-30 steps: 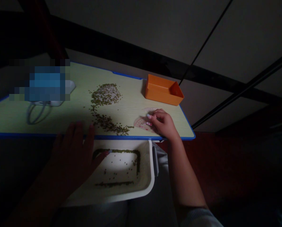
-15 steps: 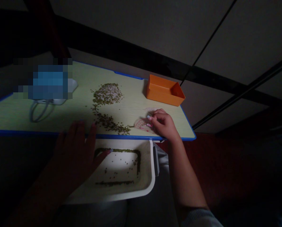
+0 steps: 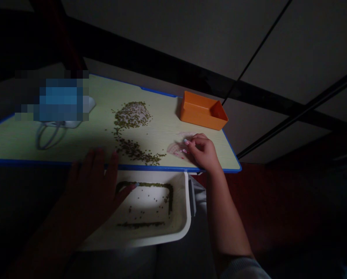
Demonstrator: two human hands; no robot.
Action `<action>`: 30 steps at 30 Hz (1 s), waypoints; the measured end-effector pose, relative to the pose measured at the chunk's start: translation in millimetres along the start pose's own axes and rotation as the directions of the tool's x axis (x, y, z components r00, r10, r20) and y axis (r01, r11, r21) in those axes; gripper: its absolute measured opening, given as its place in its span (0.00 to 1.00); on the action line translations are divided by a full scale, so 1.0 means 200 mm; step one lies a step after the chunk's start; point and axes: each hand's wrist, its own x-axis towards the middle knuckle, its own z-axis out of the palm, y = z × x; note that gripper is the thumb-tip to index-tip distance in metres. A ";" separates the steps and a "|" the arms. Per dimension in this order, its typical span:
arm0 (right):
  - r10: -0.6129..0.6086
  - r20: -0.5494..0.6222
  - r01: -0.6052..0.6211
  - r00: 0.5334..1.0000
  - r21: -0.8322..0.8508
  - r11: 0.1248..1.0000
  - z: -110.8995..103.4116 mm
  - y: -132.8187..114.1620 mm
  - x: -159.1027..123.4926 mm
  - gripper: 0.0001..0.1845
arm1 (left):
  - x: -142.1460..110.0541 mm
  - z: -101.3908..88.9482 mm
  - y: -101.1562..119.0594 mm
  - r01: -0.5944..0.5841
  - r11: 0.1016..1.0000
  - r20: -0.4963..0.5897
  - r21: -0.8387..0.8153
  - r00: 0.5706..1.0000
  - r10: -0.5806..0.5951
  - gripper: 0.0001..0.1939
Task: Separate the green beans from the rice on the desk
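Observation:
My right hand [image 3: 202, 151] is closed in a pinch over the right part of the table [image 3: 161, 128]; whatever its fingertips hold is too small to make out. Beneath them lies a faint pinkish printed pattern [image 3: 175, 150] on the tabletop. To its left, a band of small dark green grains [image 3: 135, 151] runs near the front edge, and a larger pile of pale and green grains [image 3: 132, 115] lies behind. My left hand [image 3: 94, 178] has its fingers spread over the rim of a white basin [image 3: 182, 221], which holds scattered green grains along its bottom edges.
An orange open box [image 3: 202, 116] stands at the table's back right corner. On the left are a white device with a looped cable [image 3: 47, 137] and a blurred-out blue screen [image 3: 61, 97]. Pale panels rise behind the table. The scene is dim.
My right hand's fingertips have shifted slightly up and to the right above the printed pattern. My left hand, the grains and the basin look the same.

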 end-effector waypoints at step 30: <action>-0.005 0.040 0.021 0.999 -0.399 0.917 0.07 0.00 0.13 0.17 | -0.01 0.02 0.00 0.010 1.000 -0.020 -0.025 1.000 -0.010 0.42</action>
